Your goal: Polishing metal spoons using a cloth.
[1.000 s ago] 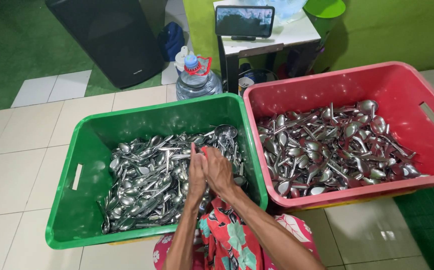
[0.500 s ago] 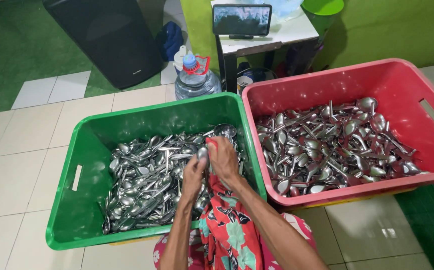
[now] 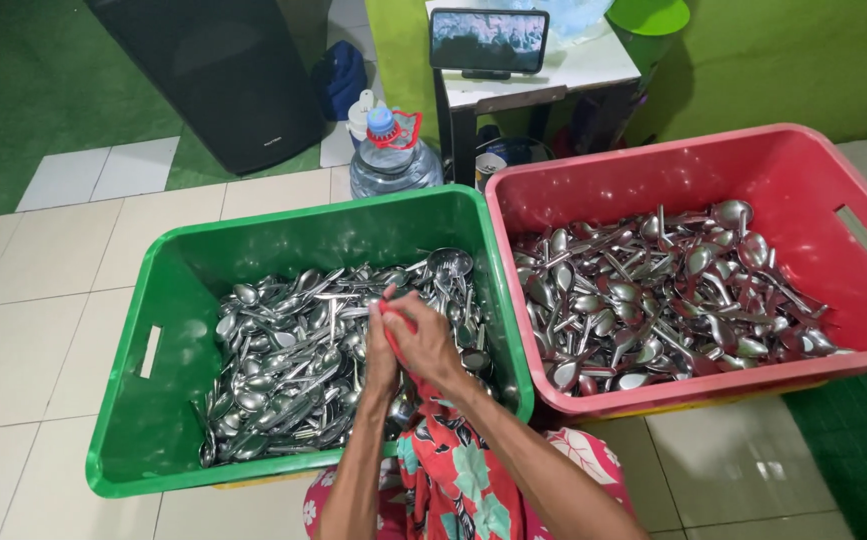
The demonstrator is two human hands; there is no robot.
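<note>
My left hand (image 3: 381, 352) and my right hand (image 3: 425, 340) are pressed together above the green crate (image 3: 313, 215), which holds a heap of metal spoons (image 3: 283, 350). The right hand grips a red floral cloth (image 3: 453, 465) that hangs down to my lap. A fold of it shows between the two hands. The left hand is closed against that fold on a spoon, which the cloth and fingers hide almost fully. To the right stands a red crate (image 3: 653, 150), also filled with spoons (image 3: 653, 290).
Both crates sit on a tiled floor. Behind them are a large water bottle (image 3: 393, 160), a black speaker (image 3: 223, 70), and a small white table (image 3: 593, 65) with a phone (image 3: 488, 40) propped on it. A green bucket (image 3: 648, 20) stands at the table's right.
Half a second ago a spoon bowl showed above my left hand beside the cloth. Now both hands have closed over it and shifted slightly left and down.
</note>
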